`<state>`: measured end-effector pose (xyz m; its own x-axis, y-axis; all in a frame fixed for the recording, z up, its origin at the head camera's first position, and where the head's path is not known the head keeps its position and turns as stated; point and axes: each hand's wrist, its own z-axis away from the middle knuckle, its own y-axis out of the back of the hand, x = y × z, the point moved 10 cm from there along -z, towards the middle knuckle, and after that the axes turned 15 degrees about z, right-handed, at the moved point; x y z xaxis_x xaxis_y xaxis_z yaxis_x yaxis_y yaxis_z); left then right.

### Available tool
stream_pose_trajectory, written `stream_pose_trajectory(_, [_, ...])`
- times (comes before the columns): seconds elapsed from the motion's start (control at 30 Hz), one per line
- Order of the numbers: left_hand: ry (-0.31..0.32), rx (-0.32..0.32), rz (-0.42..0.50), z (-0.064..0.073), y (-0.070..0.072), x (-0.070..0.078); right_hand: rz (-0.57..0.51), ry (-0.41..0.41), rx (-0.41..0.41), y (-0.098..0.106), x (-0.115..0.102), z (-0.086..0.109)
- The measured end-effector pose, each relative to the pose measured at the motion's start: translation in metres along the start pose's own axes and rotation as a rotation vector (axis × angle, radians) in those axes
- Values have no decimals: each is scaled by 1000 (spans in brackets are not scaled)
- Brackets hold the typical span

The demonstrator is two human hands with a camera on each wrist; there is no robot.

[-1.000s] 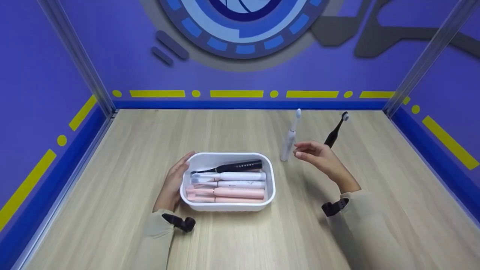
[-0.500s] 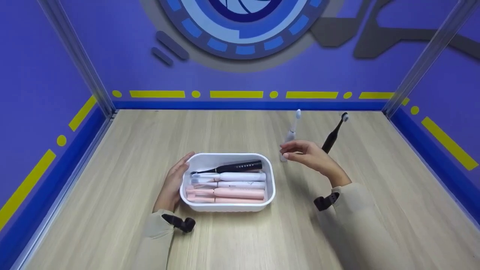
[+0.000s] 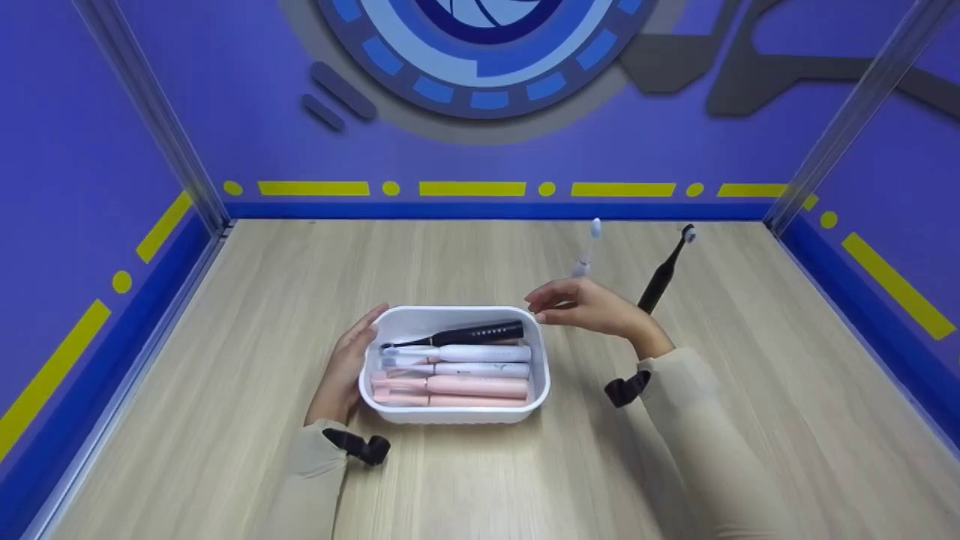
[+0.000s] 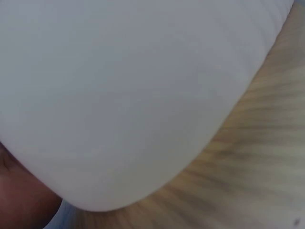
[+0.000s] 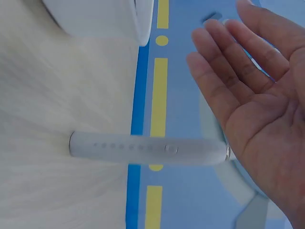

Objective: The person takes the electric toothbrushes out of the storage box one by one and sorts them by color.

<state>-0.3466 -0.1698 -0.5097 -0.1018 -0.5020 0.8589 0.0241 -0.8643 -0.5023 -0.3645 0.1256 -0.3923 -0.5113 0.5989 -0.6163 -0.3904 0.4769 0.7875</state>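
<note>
My left hand [image 3: 345, 367] rests along the left wall of a white plastic bin [image 3: 454, 415], its fingers extended. Inside lie a black electric toothbrush [image 3: 480, 332], white ones [image 3: 484, 353] and pink ones [image 3: 480, 386], side by side with brush heads to the left. My right hand [image 3: 589, 307] is at the bin's back right corner, fingers loosely bent and holding nothing. Behind it a white electric toothbrush [image 3: 583, 266] stands upright, its handle hidden in the head view but plain in the right wrist view. The bin's side fills most of the left wrist view.
Another black electric toothbrush [image 3: 660, 281] stands on the wooden table [image 3: 450, 487], beyond the right forearm. Blue panels [image 3: 480, 165] with yellow markings enclose the table at the back and both sides.
My right hand has moved left, from beside the standing white toothbrush, across in front of it, to the bin's corner. My left hand and the bin have stayed in place.
</note>
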Motion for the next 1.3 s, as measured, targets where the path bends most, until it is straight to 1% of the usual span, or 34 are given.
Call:
stream_pose_trajectory(0.13, [-2,3,-2,0,1,0,55,25,-42,-7,-10,-10])
stream_pose_trajectory(0.23, [4,2,-8,0,1,0,90,24,-79,-12,-17,-17])
stream_pose_trajectory(0.33, [8,6,2,0,2,-1,125,33,-103,-15,-24,-25])
stream_pose_trajectory(0.4, [8,10,2,0,2,-1,159,55,-110,-18,-30,-30])
stream_pose_trajectory(0.6, [3,13,1,0,3,-1,209,87,-162,-30,-42,-44])
stream_pose_trajectory(0.77, [9,14,18,1,1,-1,235,109,-231,-43,-50,-52])
stream_pose_trajectory(0.87, [8,-2,34,1,-2,0,234,103,-286,-52,-54,-55])
stream_pose_trajectory(1.1, [13,-3,27,0,-2,0,227,35,-394,-72,-58,-60])
stream_pose_trajectory(1.3, [9,2,26,0,0,-1,241,30,-484,-92,-63,-63])
